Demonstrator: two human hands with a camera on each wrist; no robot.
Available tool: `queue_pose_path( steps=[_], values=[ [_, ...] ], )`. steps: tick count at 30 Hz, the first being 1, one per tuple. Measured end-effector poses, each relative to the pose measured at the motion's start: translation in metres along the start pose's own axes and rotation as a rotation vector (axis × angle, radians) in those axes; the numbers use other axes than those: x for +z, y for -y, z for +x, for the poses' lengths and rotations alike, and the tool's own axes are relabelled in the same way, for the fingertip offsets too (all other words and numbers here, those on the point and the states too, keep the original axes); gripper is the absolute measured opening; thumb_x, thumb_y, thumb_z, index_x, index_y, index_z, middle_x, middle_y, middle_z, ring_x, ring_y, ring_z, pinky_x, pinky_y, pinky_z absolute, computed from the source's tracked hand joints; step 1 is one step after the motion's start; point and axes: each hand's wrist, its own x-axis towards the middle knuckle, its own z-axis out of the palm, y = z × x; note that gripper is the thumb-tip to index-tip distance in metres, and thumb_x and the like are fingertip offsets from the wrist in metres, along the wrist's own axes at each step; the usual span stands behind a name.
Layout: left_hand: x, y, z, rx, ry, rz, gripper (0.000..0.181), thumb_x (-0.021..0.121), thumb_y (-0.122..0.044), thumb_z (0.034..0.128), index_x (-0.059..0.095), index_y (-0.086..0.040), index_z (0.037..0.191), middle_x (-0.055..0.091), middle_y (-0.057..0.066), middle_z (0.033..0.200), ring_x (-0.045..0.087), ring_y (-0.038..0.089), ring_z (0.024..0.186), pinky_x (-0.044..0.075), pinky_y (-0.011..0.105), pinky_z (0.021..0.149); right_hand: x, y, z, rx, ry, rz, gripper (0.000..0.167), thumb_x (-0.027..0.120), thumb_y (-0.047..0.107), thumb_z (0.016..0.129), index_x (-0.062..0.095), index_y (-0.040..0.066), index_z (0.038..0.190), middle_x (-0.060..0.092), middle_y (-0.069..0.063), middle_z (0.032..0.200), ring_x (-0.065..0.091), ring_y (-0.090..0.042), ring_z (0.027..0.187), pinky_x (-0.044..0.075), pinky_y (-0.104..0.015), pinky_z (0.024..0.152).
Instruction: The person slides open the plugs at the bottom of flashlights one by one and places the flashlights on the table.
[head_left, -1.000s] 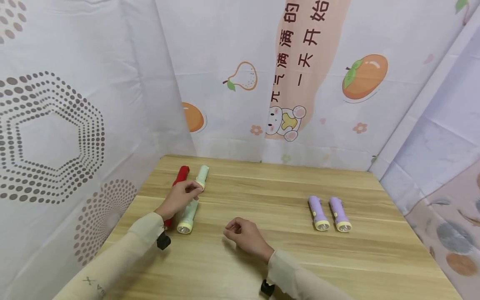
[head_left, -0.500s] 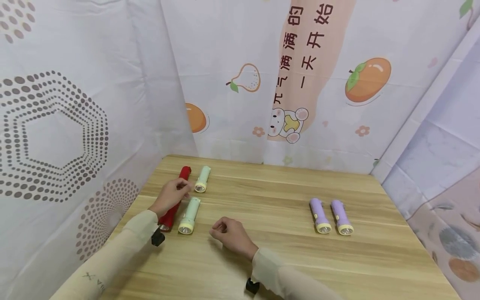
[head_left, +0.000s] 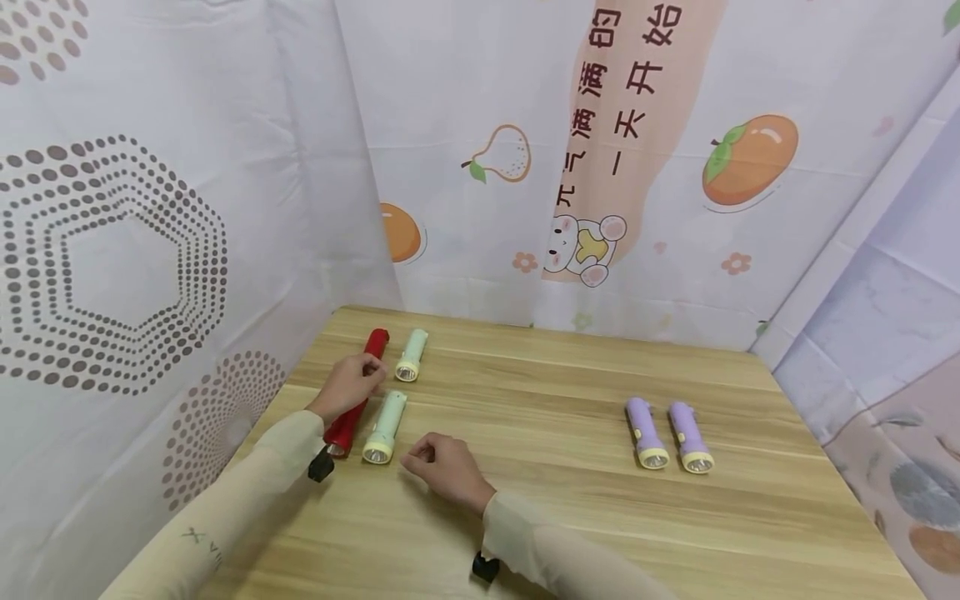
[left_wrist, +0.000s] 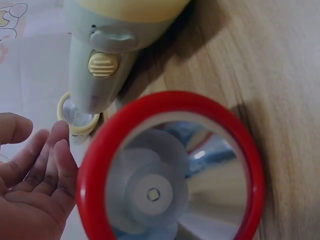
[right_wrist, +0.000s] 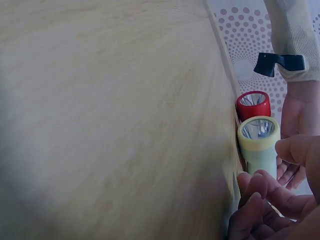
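My left hand (head_left: 347, 387) hovers over the middle of a red flashlight (head_left: 342, 433), fingers loosely bent and holding nothing. The red flashlight's wide lens end (left_wrist: 89, 185) fills the lower part of the left wrist view. Right of it lies a pale green flashlight (head_left: 386, 425) with a yellow head. A second pale green flashlight (head_left: 413, 348) lies farther back, close to the left fingertips. My right hand (head_left: 447, 471) is just right of the nearer green flashlight, its fingers loosely curled with nothing in them. In the right wrist view that green flashlight (right_wrist: 260, 157) shows beyond the right fingers.
Two purple flashlights (head_left: 647, 433) (head_left: 690, 437) with yellow heads lie side by side on the right of the wooden table (head_left: 525, 392). Patterned white curtains (head_left: 450, 83) hang at the back and both sides.
The left hand has drawn back leftward from the far green flashlight to above the red one. The right hand has moved left, nearer the close green flashlight. The flashlights appear to lie where they were.
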Motion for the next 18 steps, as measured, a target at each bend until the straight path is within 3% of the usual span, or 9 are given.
queue_pose_path(
  steps=[8,14,18],
  values=[
    [0.003,0.0,0.001,0.052,0.029,0.054,0.025,0.057,-0.013,0.1043,0.067,0.006,0.118,0.068,0.018,0.091,0.066,0.03,0.079,0.052,0.032,0.066,0.012,0.009,0.008,0.021,-0.032,-0.023,0.026,0.071,0.033,0.097,0.079,0.008,0.094,0.066,0.011,0.075,0.053,-0.004,0.06,0.045,-0.022,0.055],
    [0.003,-0.001,0.002,0.072,0.048,0.074,0.024,0.06,-0.012,0.1034,0.068,0.006,0.116,0.071,0.017,0.092,0.067,0.027,0.075,0.054,0.032,0.064,0.02,0.017,0.014,0.064,-0.09,-0.048,0.04,0.069,0.049,0.096,0.078,0.01,0.09,0.067,0.009,0.077,0.054,-0.005,0.062,0.046,-0.024,0.056],
    [0.005,-0.001,0.005,0.117,0.081,0.144,0.022,0.064,-0.013,0.1013,0.071,0.005,0.111,0.072,0.012,0.089,0.064,0.019,0.07,0.053,0.029,0.061,0.029,0.02,0.02,0.116,-0.13,-0.095,0.047,0.068,0.062,0.091,0.076,0.017,0.077,0.062,0.013,0.067,0.05,-0.005,0.057,0.041,-0.024,0.052]
  ],
)
